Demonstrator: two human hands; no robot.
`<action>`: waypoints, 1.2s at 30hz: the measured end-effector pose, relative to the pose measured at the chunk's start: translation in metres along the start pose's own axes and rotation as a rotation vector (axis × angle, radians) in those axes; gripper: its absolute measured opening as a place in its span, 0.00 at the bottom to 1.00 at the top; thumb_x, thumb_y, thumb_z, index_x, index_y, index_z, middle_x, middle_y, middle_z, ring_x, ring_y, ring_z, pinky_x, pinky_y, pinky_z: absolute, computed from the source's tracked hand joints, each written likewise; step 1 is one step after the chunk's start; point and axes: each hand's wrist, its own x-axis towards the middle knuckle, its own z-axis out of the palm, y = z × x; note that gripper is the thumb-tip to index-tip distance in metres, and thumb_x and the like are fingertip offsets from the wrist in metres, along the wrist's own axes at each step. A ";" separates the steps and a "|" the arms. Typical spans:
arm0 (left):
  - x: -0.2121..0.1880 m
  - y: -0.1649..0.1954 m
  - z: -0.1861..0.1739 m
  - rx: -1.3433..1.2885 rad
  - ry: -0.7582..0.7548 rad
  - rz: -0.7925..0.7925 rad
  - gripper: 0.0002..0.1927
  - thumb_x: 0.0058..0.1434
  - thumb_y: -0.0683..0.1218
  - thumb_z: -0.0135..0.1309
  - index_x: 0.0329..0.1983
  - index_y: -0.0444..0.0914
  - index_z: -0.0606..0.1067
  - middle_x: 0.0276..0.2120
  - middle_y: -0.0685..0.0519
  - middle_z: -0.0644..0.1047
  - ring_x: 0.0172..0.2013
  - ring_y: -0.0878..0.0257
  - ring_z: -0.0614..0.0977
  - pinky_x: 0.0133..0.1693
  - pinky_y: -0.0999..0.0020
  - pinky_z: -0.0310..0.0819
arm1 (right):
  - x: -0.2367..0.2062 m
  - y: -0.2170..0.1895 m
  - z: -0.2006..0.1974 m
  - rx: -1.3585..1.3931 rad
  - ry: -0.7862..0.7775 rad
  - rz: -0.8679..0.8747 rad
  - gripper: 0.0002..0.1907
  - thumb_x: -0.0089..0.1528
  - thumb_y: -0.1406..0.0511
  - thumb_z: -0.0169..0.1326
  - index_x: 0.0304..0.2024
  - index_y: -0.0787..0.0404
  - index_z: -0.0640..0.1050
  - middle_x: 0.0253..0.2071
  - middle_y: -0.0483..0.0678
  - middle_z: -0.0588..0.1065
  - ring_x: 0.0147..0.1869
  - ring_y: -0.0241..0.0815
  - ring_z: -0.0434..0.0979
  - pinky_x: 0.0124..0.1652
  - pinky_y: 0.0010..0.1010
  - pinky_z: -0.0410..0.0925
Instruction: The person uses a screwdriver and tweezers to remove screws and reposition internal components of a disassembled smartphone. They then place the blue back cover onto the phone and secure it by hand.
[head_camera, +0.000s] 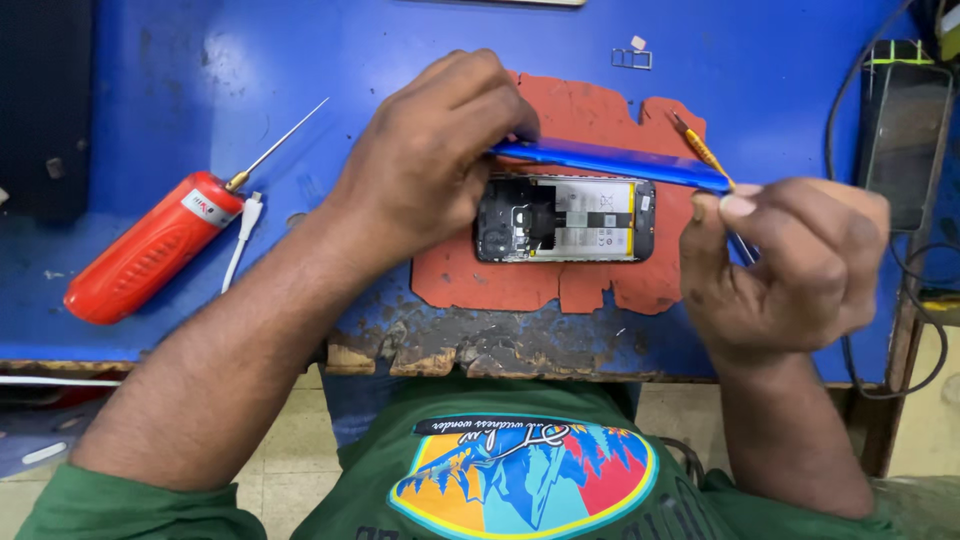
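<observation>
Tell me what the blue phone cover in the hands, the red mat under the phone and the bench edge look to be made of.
Blue cover: likely glossy plastic, thin, with a smooth sheen. Red mat: probably matte rubber or silicone, with ragged, chipped edges and scuffs. Bench edge: seemingly wood under blue paint, which has flaked to bare, splintered grain. Left hand and right hand grip the cover's ends.

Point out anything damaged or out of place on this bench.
The blue bench's front edge is worn, paint gone and wood chipped. The red mat is ragged. The opened phone lies with its insides bare; both the left hand and right hand hold its blue back cover above it.
</observation>
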 end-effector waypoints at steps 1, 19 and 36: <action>0.000 0.001 0.000 0.000 -0.008 0.002 0.15 0.54 0.29 0.57 0.41 0.35 0.73 0.41 0.48 0.71 0.45 0.48 0.76 0.47 0.55 0.72 | 0.002 -0.004 0.001 -0.006 -0.008 -0.012 0.11 0.65 0.76 0.68 0.41 0.64 0.76 0.41 0.49 0.76 0.42 0.47 0.78 0.41 0.38 0.70; 0.001 0.004 0.007 -0.141 -0.063 -0.054 0.19 0.60 0.30 0.57 0.53 0.35 0.73 0.45 0.46 0.74 0.49 0.47 0.79 0.49 0.56 0.74 | 0.039 -0.039 0.037 0.184 -0.247 -0.002 0.14 0.62 0.76 0.70 0.48 0.62 0.82 0.39 0.47 0.71 0.36 0.45 0.75 0.33 0.36 0.69; -0.001 -0.006 0.009 -0.299 -0.021 -0.246 0.15 0.67 0.32 0.59 0.52 0.35 0.69 0.45 0.48 0.76 0.44 0.56 0.82 0.46 0.63 0.77 | 0.039 -0.021 0.050 0.524 -0.417 0.445 0.05 0.68 0.74 0.67 0.44 0.65 0.82 0.43 0.47 0.72 0.26 0.25 0.63 0.28 0.19 0.58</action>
